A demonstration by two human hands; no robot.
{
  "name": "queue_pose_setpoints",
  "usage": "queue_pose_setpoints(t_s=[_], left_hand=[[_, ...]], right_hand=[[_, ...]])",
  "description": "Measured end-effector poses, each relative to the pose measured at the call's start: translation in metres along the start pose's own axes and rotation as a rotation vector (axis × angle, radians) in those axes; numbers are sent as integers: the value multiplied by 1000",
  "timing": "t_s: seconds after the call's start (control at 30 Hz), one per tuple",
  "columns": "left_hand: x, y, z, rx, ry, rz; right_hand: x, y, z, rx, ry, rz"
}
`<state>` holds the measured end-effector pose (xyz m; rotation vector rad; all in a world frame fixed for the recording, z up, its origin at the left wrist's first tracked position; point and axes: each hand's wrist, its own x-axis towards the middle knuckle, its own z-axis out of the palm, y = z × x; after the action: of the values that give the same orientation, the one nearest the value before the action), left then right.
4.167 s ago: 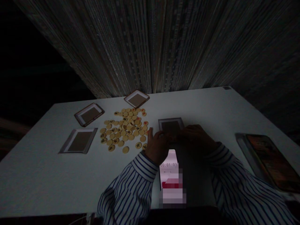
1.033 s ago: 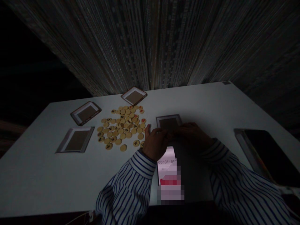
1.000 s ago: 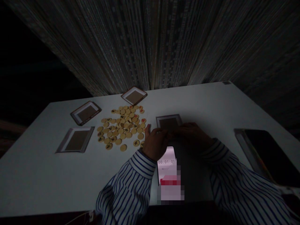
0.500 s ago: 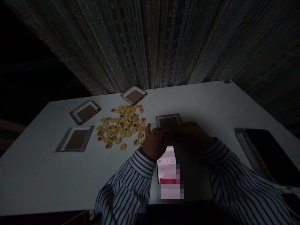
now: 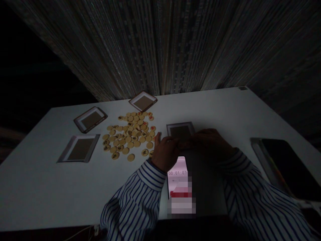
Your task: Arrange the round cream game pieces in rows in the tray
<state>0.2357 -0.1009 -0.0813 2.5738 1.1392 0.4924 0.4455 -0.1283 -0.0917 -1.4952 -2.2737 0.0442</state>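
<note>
A shallow rectangular box with a pale rim and brown bottom lies on the table in front of my hands. My left hand is at its near left side, little finger raised, the other fingers bent inward toward the right. My right hand reaches in from the right, its fingers bent at the box's near right corner. The fingertips almost meet in deep shadow; what they hold is hidden. Left of my left hand, round wooden Chinese chess pieces lie in a loose pile, some showing red or black characters.
Beneath my wrists a lit phone shows a running timer. Three more shallow boxes lie around the pile. A dark tablet-like slab rests at the right. A hanging curtain borders the white table's far edge.
My right hand has shifted slightly to the right, its fingers still at the box's near edge. My left hand stays nearly in place. The view has moved a little.
</note>
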Motion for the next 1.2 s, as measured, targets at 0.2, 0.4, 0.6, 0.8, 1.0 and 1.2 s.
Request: queue_pose_setpoints(t_s=[0.2,0.4,0.6,0.8,1.0,1.2], left_hand=[[0,0,1,16,-13,4],[0,-1,1,16,-13,13],[0,-1,2,15,-11,14],[-1,-1,2,17,-8,15],[0,1,-1,10,-23,6],[0,1,0,18,-14,12]], right_hand=[[-1,-2,-2,-76,-5,-15],[-1,-2,-2,-73,-22,-26],[-1,-2,-2,-68,-30,-27],[-2,-1,-1,-53,-21,-29],[0,-6,2,-27,-29,-47],[0,-8,3,-33,-49,-52]])
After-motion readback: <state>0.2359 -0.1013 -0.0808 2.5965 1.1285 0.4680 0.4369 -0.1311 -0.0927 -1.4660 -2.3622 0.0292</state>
